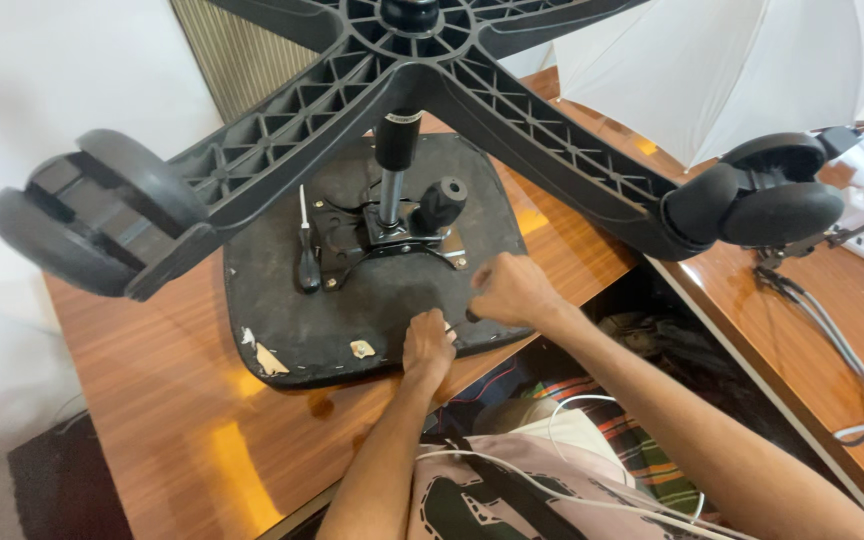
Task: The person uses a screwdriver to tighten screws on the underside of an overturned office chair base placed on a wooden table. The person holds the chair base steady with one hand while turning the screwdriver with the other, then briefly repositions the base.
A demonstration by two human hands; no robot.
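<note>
From the head camera you are looking down at an upturned chair seat [352,300] lying flat on the wooden desk [172,420], its black underside facing up and its near edge running along the desk's near edge. The metal column [393,170] rises from the plate at the seat's middle, its long axis pointing straight up toward you, and the black five-armed base [512,110] spreads out at its top, with one caster [82,215] hanging over the desk's left side and another caster [762,200] over the right edge.

Your left hand [427,348] rests on the near edge of the seat, fingers curled down against it, pressing rather than holding anything you can see. Your right hand [512,290] is just beside it, closed in a fist around a small dark tool [472,316] whose tip points down at the seat; only that end shows.

A screwdriver [306,250] lies on the seat left of the column, handle toward you, shaft pointing to the far edge. A black knob [440,203] sticks up just right of the column.
</note>
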